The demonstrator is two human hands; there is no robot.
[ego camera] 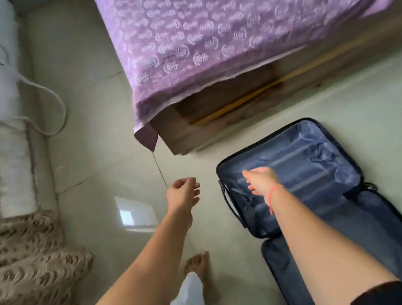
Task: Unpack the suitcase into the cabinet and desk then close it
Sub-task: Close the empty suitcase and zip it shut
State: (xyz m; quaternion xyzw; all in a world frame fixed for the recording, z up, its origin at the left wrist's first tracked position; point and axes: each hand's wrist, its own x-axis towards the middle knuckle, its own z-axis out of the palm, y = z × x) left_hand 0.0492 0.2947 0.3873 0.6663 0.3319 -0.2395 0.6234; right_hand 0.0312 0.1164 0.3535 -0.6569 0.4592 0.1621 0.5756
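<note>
One suitcase (320,162) lies open on the floor at four o'clock. Both halves show dark blue lining, and the nearer half is cut off by the frame's edge. My right hand (262,182) reaches over the far half with fingers spread; whether it touches, I cannot tell. My left hand (183,192) hangs loosely curled at six o'clock, holding nothing. The one purple bedcover (210,26) at twelve bears motifs too blurred to read.

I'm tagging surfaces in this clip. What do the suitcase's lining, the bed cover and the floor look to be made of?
Suitcase lining: probably thin dark-blue synthetic fabric; it creases and has a slight sheen.
Bed cover: soft purple cloth with a pale printed pattern; it drapes over the bed corner.
Floor: glossy pale tiles, likely ceramic; joint lines and a window reflection show.
</note>
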